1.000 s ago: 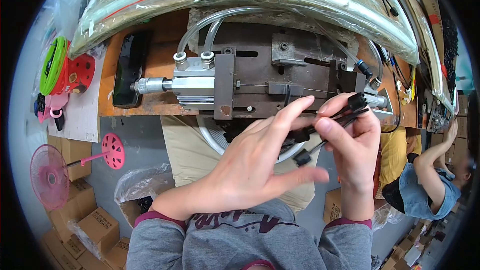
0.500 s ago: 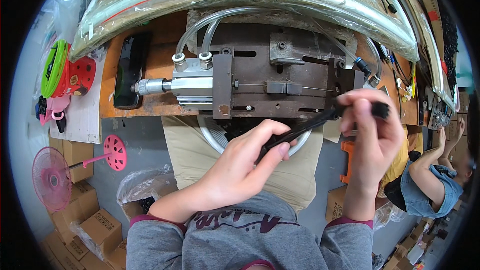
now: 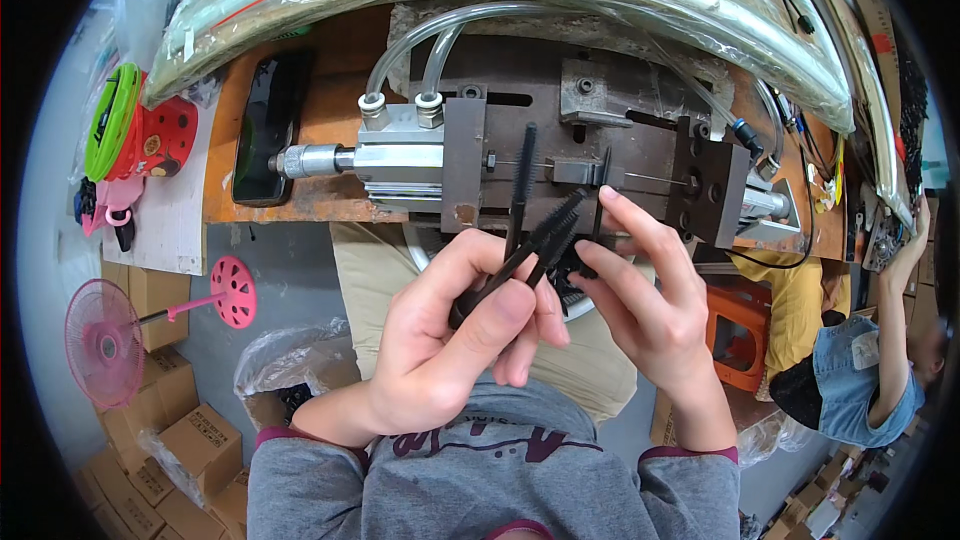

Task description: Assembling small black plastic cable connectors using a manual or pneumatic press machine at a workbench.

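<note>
My left hand [image 3: 450, 335] is closed on several slim black brushes like mascara wands, bristled ends up and fanned apart. One bristled wand [image 3: 523, 175] points toward the bench; a thicker bristled part [image 3: 556, 227] leans to the right. Close beside it my right hand [image 3: 650, 315] pinches another thin black wand [image 3: 601, 208] upright between fingers and thumb. Just beyond both hands stands a brown metal fixture [image 3: 520, 75], with a small steel block [image 3: 575, 172] at its middle on a thin rod. Part of the wands is hidden in the left palm.
Air cylinders [image 3: 400, 160] with clear hoses flank the fixture. A phone [image 3: 272, 130] lies on the bench at left, near a red pot [image 3: 160, 145]. A pink fan [image 3: 105, 345] and cartons [image 3: 200, 450] stand on the left. Another person [image 3: 865, 380] works at right.
My right hand has come down and left toward the left hand. The wands, seen together before, now fan out with bristles up. The head view has shifted slightly.
</note>
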The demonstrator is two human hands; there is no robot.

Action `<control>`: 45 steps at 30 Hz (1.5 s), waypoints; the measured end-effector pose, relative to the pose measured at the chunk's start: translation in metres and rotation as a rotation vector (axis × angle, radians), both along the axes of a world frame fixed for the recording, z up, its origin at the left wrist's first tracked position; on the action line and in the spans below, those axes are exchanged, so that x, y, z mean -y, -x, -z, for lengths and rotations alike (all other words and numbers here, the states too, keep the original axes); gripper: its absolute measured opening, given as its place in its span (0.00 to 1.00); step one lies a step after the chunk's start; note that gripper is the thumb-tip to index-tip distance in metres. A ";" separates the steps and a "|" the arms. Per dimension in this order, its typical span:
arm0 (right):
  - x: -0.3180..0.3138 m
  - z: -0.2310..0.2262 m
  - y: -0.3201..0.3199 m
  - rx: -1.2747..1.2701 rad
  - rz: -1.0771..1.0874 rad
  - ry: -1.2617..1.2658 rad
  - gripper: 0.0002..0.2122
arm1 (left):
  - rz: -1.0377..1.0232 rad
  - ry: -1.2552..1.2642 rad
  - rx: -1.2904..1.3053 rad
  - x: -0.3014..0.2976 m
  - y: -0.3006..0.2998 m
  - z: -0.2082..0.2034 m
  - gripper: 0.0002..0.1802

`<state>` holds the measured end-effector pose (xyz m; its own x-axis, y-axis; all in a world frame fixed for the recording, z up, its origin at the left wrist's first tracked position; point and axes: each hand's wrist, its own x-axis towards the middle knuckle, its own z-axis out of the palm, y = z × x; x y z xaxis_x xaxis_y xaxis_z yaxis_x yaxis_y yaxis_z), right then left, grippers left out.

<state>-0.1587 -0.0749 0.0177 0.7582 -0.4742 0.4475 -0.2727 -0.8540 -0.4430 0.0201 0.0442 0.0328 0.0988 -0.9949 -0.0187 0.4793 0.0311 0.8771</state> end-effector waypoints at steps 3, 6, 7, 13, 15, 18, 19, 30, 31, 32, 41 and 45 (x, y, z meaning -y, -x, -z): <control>-0.001 0.012 -0.005 0.015 0.031 0.033 0.13 | -0.095 -0.003 0.138 0.008 0.004 -0.006 0.16; -0.002 0.008 -0.009 -0.055 0.060 0.096 0.12 | -0.144 0.040 0.217 0.011 0.004 -0.003 0.17; -0.001 0.006 -0.011 -0.065 0.068 0.119 0.12 | -0.130 0.054 0.203 0.010 0.002 -0.002 0.18; 0.001 -0.002 -0.014 -0.151 0.085 0.175 0.11 | -0.119 -0.029 0.095 0.010 0.003 -0.009 0.17; 0.001 -0.004 -0.013 -0.166 0.082 0.180 0.12 | -0.123 -0.053 0.077 0.010 0.002 -0.012 0.17; 0.000 -0.005 -0.013 -0.183 0.084 0.182 0.11 | -0.152 -0.018 0.142 0.010 0.003 -0.011 0.17; 0.001 -0.004 -0.013 -0.165 0.085 0.181 0.11 | -0.155 0.008 0.159 0.011 0.003 -0.009 0.18; -0.007 0.000 0.011 0.326 -0.155 -0.021 0.16 | 0.006 0.015 0.070 0.012 0.017 0.003 0.19; -0.012 -0.004 0.011 0.270 -0.125 0.005 0.16 | 0.082 -0.022 -0.060 0.013 0.019 0.005 0.19; -0.016 -0.007 0.011 0.215 -0.094 0.031 0.16 | 0.199 -0.041 -0.169 0.013 0.018 0.006 0.18; -0.035 -0.010 0.007 0.185 -0.031 0.096 0.20 | 0.042 -0.066 -0.059 0.017 0.028 0.013 0.17; -0.029 -0.014 0.010 0.213 -0.002 -0.010 0.20 | -0.070 0.018 0.304 0.016 0.024 0.016 0.19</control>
<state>-0.1688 -0.0456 0.0321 0.6481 -0.4780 0.5929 -0.1704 -0.8498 -0.4988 -0.0038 0.0286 0.0165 0.1650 -0.9855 0.0399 0.1913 0.0717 0.9789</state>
